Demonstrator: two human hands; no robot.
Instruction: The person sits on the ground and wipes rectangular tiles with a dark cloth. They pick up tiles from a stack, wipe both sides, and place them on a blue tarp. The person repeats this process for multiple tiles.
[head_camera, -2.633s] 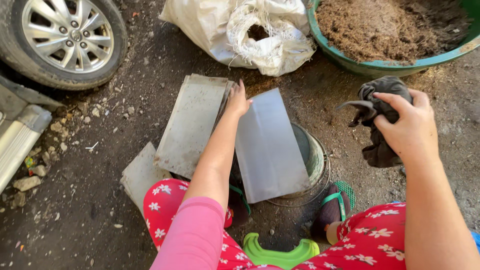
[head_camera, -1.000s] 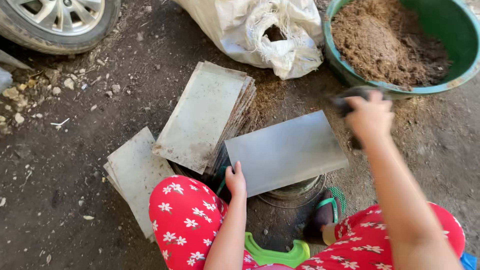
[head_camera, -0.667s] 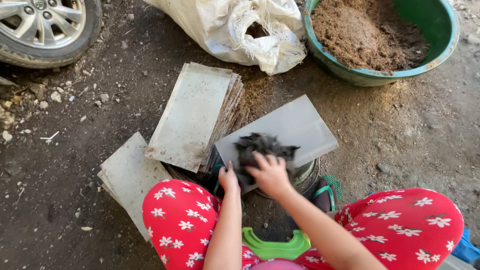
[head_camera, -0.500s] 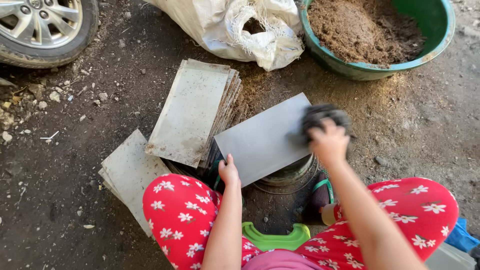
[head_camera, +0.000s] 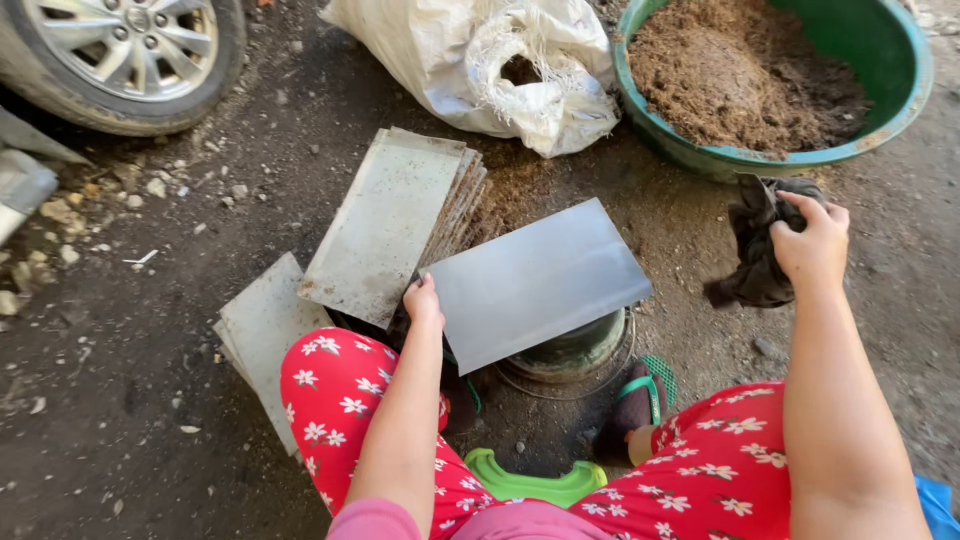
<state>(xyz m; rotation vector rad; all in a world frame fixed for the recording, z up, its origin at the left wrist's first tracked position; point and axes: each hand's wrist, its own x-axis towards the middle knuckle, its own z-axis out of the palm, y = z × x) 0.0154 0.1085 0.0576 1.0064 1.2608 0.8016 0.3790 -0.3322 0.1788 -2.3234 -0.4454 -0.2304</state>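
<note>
My left hand (head_camera: 424, 300) grips the near left corner of a flat grey metal sheet (head_camera: 535, 280), which lies across the top of a round metal tin (head_camera: 578, 352) between my knees. My right hand (head_camera: 812, 240) is lifted off to the right of the sheet, its fingers closed on a crumpled dark rag (head_camera: 757, 255) that hangs in the air. A stack of dusty grey sheets (head_camera: 392, 222) lies on the ground just beyond my left hand. More sheets (head_camera: 260, 335) lie beside my left knee.
A green basin (head_camera: 905, 95) full of brown powder stands at the far right. A white woven sack (head_camera: 480, 60) lies beside it. A car wheel (head_camera: 130, 55) is at the top left. The ground is dark dirt with pebbles. A green plastic stool (head_camera: 525, 485) is under me.
My right hand wiped the rag across the sheet from left to right, then lifted clear to the right. Earlier the left hand turned the sheet from lengthwise to crosswise on the tin.
</note>
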